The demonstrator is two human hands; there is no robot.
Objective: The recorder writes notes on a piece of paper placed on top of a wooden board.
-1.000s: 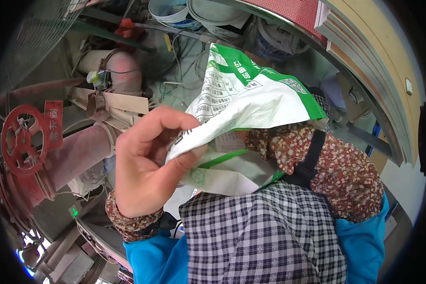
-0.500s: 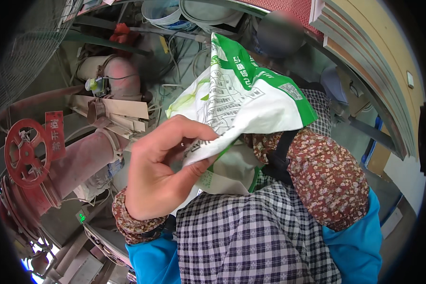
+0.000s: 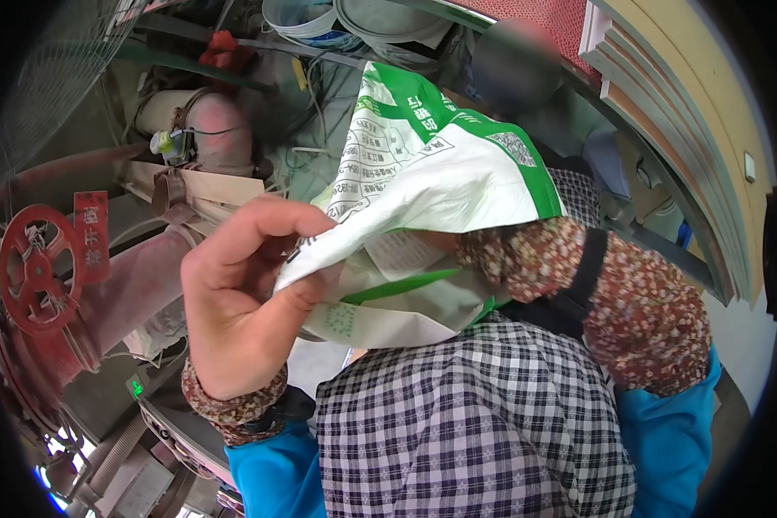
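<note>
The left hand (image 3: pixel 237 315) pinches one edge of a crumpled white-and-green printed bag (image 3: pixel 457 194); the right hand (image 3: pixel 441 244) is mostly hidden in its mouth, its grip impossible to tell. The bag spans between both hands. Its thin edge could slip or tear if the hidden hand pushes hard; the slack mouth might snag the right arm's brown floral cloth sleeve (image 3: pixel 652 311). Below the hands hangs a black-and-white checked cloth apron (image 3: pixel 475 423).

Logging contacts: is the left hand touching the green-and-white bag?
Touching: the head view shows the left hand pinching the edge of the green-and-white bag with its fingers.
</note>
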